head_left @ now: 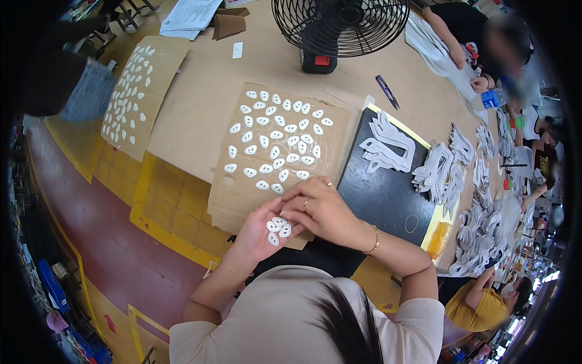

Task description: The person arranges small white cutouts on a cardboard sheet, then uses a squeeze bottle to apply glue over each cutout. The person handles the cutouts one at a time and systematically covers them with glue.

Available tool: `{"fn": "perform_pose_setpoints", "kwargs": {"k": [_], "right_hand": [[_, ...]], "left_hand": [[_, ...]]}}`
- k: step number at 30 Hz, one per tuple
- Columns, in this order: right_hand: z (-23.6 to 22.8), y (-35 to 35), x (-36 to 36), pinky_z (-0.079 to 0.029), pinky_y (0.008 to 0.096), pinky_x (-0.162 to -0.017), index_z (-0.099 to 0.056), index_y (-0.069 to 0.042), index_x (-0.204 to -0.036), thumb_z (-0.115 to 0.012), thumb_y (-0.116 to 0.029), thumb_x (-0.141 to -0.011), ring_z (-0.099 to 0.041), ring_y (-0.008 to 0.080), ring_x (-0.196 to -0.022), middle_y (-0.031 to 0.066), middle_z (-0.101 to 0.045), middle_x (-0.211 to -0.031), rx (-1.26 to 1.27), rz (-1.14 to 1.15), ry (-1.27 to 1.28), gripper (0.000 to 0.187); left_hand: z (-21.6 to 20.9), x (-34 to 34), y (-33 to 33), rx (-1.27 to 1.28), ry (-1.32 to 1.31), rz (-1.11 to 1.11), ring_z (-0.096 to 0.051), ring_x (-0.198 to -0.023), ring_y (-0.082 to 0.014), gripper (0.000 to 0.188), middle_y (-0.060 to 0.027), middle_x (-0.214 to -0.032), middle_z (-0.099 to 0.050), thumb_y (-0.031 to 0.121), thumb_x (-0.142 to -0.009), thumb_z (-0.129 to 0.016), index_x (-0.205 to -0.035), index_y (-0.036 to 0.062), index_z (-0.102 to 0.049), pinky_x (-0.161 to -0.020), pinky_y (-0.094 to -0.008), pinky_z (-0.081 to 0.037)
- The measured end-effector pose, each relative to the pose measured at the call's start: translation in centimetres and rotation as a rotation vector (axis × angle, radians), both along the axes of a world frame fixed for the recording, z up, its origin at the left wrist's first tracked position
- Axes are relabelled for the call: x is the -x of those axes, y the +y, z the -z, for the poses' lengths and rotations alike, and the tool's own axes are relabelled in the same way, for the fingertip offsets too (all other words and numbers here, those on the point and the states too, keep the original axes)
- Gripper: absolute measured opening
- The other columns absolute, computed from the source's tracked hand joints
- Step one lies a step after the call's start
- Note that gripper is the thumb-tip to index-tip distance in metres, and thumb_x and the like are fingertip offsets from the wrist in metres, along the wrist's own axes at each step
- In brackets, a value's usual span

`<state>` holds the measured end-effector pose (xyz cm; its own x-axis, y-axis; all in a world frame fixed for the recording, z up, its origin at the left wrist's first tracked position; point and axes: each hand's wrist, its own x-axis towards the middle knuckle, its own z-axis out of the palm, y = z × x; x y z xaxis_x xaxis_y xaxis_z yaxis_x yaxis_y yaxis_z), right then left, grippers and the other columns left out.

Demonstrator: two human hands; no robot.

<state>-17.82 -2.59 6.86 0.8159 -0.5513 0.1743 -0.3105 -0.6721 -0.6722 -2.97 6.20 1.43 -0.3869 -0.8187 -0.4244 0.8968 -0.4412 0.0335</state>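
Observation:
My left hand (253, 238) is turned palm up and cupped around several small white oval pieces (273, 239) with dark holes. Over its fingertips bends my right hand (324, 212), fingers drawn together; whatever they pinch, if anything, is hidden. Just beyond both hands lies a brown cardboard sheet (240, 198), with many similar white pieces spread over it in loose rows. The sheet looks shiny in places.
To the right, a black board (388, 194) carries flat white cut parts (388, 145), and more are piled beyond it. A black fan (339, 27) stands at the back, near a pen (387, 91). Another piece-covered cardboard (151, 67) lies left. Co-workers sit along the right.

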Motion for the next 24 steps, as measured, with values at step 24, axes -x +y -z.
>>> {"fn": "perform_pose_setpoints", "kwargs": {"k": [24], "right_hand": [[2.5,-7.4,1.4,-0.038,0.0386,-0.085,-0.065,-0.005,-0.091,-0.055,-0.009,-0.078,-0.053,0.0215,-0.087,0.0062,-0.054,-0.087,0.658,0.389,0.424,0.017]], "left_hand": [[-0.3,-0.7,-0.5,-0.058,0.013,-0.011,-0.049,-0.117,-0.0311,0.045,-0.0205,-0.127,-0.050,0.032,-0.098,-0.031,-0.129,0.0025,-0.042,-0.099,-0.0416,-0.040]]}}
